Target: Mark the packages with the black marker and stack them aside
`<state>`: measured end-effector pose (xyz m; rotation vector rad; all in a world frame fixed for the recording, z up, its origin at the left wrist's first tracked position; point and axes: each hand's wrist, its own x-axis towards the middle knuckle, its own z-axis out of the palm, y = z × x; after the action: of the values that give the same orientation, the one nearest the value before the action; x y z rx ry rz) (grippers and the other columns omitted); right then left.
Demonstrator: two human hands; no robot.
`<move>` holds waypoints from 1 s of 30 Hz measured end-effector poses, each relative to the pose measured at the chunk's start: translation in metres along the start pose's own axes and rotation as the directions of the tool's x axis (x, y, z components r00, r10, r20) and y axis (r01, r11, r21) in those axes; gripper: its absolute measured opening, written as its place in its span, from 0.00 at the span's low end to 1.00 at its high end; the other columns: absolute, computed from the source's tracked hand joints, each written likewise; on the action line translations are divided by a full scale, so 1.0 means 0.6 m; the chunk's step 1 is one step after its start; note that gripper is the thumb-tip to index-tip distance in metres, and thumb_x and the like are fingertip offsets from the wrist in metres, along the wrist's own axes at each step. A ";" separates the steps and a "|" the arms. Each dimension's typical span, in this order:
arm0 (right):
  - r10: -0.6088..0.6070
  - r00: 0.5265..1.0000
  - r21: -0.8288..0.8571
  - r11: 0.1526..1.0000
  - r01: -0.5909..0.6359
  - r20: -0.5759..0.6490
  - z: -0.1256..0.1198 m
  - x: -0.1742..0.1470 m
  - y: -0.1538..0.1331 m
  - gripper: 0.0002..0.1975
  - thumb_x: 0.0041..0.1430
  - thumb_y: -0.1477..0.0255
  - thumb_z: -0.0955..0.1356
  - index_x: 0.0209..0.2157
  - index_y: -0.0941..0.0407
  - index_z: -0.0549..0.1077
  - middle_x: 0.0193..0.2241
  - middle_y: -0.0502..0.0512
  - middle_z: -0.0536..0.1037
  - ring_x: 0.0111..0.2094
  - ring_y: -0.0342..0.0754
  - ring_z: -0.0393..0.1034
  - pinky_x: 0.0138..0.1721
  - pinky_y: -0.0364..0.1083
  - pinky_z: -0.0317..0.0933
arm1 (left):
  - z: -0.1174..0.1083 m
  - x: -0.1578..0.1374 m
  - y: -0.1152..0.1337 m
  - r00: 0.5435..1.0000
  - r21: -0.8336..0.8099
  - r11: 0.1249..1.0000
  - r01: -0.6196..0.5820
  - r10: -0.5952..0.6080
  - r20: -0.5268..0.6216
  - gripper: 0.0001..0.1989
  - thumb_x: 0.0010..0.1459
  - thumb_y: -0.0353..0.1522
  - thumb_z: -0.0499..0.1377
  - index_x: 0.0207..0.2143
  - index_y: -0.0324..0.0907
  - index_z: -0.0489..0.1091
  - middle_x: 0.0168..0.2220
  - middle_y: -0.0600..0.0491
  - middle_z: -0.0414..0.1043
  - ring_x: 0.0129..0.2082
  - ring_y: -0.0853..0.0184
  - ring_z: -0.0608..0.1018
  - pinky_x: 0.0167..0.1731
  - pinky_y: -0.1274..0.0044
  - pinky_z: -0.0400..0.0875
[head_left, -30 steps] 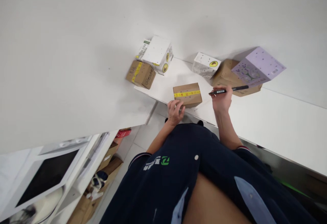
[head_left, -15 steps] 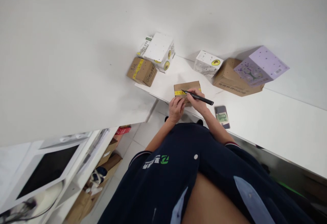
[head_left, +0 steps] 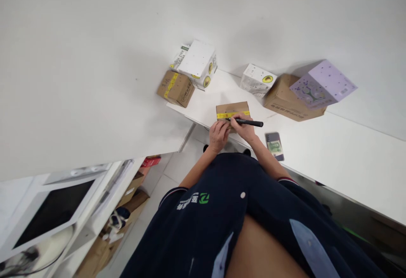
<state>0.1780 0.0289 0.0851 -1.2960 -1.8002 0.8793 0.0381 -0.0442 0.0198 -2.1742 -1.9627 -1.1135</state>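
A small brown cardboard box [head_left: 233, 107] with yellow tape across its top sits near the front edge of the white table. My right hand [head_left: 245, 131] is closed around a black marker pen [head_left: 250, 122], its tip down at the box top just below the tape. The bent fingers of my left hand [head_left: 218, 135] grip the box at its near left corner; the fingertips lie close to the pen tip. Both hands partly cover the near side of the box.
A taped brown box [head_left: 176, 88] and a white avocado-print carton [head_left: 198, 60] stand at left. Behind to the right are a smaller white carton [head_left: 258, 79], a larger brown box [head_left: 285, 100] and a purple carton [head_left: 326, 83]. A phone [head_left: 274, 146] lies right of my forearm.
The pen tip has moved nearer to me, from the yellow tape to the cardboard just below it. My right hand has shifted slightly with it; my left hand stays at the box corner.
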 end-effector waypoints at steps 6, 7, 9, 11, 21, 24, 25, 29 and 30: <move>-0.028 0.999 -0.039 0.999 0.029 0.027 0.003 0.001 -0.003 0.16 0.60 0.54 0.63 0.30 0.52 0.70 0.27 0.53 0.78 0.30 0.49 0.73 0.35 0.48 0.66 | 0.000 0.000 0.000 1.000 0.042 0.999 0.001 -0.001 -0.008 0.19 0.69 0.40 0.50 0.48 0.41 0.76 0.47 0.42 0.78 0.52 0.58 0.77 0.58 0.64 0.71; -0.029 0.999 -0.039 0.999 0.030 0.032 0.003 0.002 -0.003 0.16 0.60 0.54 0.63 0.30 0.52 0.69 0.27 0.53 0.78 0.30 0.50 0.72 0.35 0.48 0.66 | 0.000 0.000 0.000 1.000 0.042 0.999 0.006 -0.006 -0.001 0.19 0.69 0.40 0.50 0.48 0.41 0.76 0.47 0.42 0.78 0.52 0.58 0.77 0.58 0.63 0.71; -0.024 0.999 -0.032 0.999 0.026 0.040 0.003 0.002 -0.004 0.17 0.60 0.53 0.63 0.29 0.51 0.69 0.27 0.53 0.77 0.30 0.50 0.72 0.35 0.48 0.65 | 0.000 0.000 -0.002 1.000 0.024 1.000 0.012 -0.012 0.010 0.18 0.69 0.40 0.50 0.48 0.41 0.76 0.47 0.41 0.77 0.53 0.58 0.77 0.59 0.63 0.70; -0.015 0.999 -0.024 1.000 0.016 0.041 0.001 0.002 -0.005 0.16 0.59 0.53 0.63 0.29 0.51 0.69 0.26 0.52 0.77 0.29 0.50 0.72 0.35 0.48 0.65 | 0.000 -0.001 -0.004 0.999 -0.007 1.000 0.022 -0.022 0.030 0.18 0.69 0.41 0.51 0.48 0.41 0.75 0.48 0.41 0.77 0.54 0.58 0.76 0.59 0.62 0.69; 0.012 0.999 0.008 1.000 -0.012 0.045 -0.001 0.002 -0.008 0.18 0.59 0.51 0.65 0.28 0.51 0.70 0.26 0.52 0.76 0.30 0.50 0.71 0.36 0.47 0.65 | -0.005 0.002 0.000 0.997 -0.016 0.998 0.052 -0.051 0.052 0.21 0.69 0.42 0.49 0.48 0.40 0.76 0.48 0.40 0.77 0.53 0.56 0.76 0.58 0.61 0.70; 0.011 0.999 0.005 1.000 -0.011 0.041 0.000 0.002 -0.008 0.16 0.59 0.53 0.64 0.29 0.51 0.69 0.27 0.52 0.76 0.30 0.50 0.72 0.36 0.48 0.65 | -0.004 0.003 0.000 0.998 -0.009 0.999 0.045 -0.044 0.043 0.20 0.69 0.42 0.50 0.48 0.40 0.76 0.48 0.41 0.77 0.53 0.56 0.76 0.58 0.61 0.70; 0.009 0.999 0.005 1.000 -0.009 0.039 0.000 0.002 -0.007 0.16 0.59 0.53 0.64 0.29 0.51 0.69 0.27 0.52 0.76 0.31 0.50 0.72 0.36 0.48 0.65 | -0.003 0.002 0.000 0.999 -0.003 0.999 0.039 -0.039 0.034 0.20 0.68 0.41 0.50 0.48 0.40 0.76 0.47 0.41 0.77 0.53 0.57 0.77 0.58 0.62 0.70; 0.004 0.999 0.014 1.000 -0.004 0.033 -0.001 0.003 -0.008 0.17 0.59 0.52 0.64 0.29 0.51 0.69 0.27 0.52 0.76 0.31 0.50 0.71 0.36 0.48 0.65 | 0.001 0.000 -0.002 0.999 -0.009 0.999 0.039 -0.039 0.028 0.19 0.68 0.41 0.51 0.48 0.41 0.76 0.48 0.41 0.77 0.54 0.57 0.76 0.58 0.62 0.70; 0.008 0.999 0.017 1.000 -0.008 0.035 -0.001 0.004 -0.008 0.17 0.59 0.52 0.64 0.29 0.51 0.69 0.26 0.52 0.76 0.30 0.50 0.71 0.36 0.48 0.65 | 0.002 -0.001 -0.003 0.998 -0.017 0.999 0.046 -0.045 0.037 0.19 0.68 0.41 0.51 0.49 0.41 0.76 0.48 0.40 0.77 0.54 0.57 0.76 0.59 0.62 0.69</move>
<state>0.1757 0.0300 0.0898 -1.2853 -1.8119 0.9255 0.0372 -0.0437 0.0179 -2.1844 -2.0348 -1.1091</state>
